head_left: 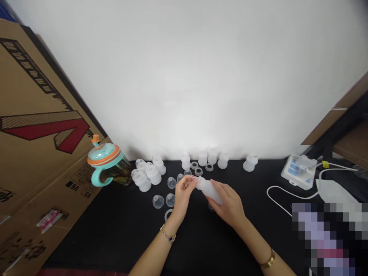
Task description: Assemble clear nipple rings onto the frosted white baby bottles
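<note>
My right hand (pixel 230 201) is wrapped round a white baby bottle (pixel 211 190), tilted with its neck toward the left. At the bottle's mouth, the thumb and fingers of my left hand (pixel 183 193) pinch together on something small and pale that their grip mostly hides. Clear dome caps (pixel 158 201) lie to the left of my left hand, and a white ring (pixel 168 215) shows partly behind its wrist. Farther back are several more rings (pixel 198 171). Beneath the held bottle, a clear object (pixel 211 207) is mostly covered by my right hand.
Several capped bottles (pixel 153 174) stand at left, near a turquoise-lidded jug (pixel 110 165). Open bottles (pixel 222 160) line the wall, one (pixel 250 162) apart at right. A cardboard box (pixel 43 126) borders the black table (pixel 115 234). A plastic case (pixel 299 171) and white cable (pixel 276 187) lie right.
</note>
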The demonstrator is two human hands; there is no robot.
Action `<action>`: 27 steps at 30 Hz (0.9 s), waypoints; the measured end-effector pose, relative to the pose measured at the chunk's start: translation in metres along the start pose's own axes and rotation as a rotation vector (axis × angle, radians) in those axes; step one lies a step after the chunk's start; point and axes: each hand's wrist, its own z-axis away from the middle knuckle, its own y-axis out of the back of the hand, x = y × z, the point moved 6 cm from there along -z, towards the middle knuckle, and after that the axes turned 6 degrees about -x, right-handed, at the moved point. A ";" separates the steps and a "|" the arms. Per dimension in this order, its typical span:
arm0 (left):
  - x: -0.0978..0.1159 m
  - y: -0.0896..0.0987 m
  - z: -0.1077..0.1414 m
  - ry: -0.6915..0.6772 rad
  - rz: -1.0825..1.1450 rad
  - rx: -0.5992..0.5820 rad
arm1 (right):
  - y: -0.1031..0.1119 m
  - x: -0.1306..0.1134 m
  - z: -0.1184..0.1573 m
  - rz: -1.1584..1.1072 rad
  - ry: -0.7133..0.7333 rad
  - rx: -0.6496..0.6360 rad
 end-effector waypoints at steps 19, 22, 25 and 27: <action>-0.001 0.000 0.001 -0.008 0.021 -0.006 | 0.002 -0.002 -0.001 -0.028 0.010 0.016; -0.001 0.000 0.001 -0.016 0.024 -0.013 | 0.003 -0.002 -0.001 -0.053 -0.015 0.026; 0.000 0.000 0.002 -0.031 0.023 -0.026 | 0.002 -0.001 -0.001 -0.086 -0.055 0.015; 0.001 0.000 0.002 -0.037 0.027 -0.028 | 0.001 -0.001 -0.001 -0.098 -0.077 0.004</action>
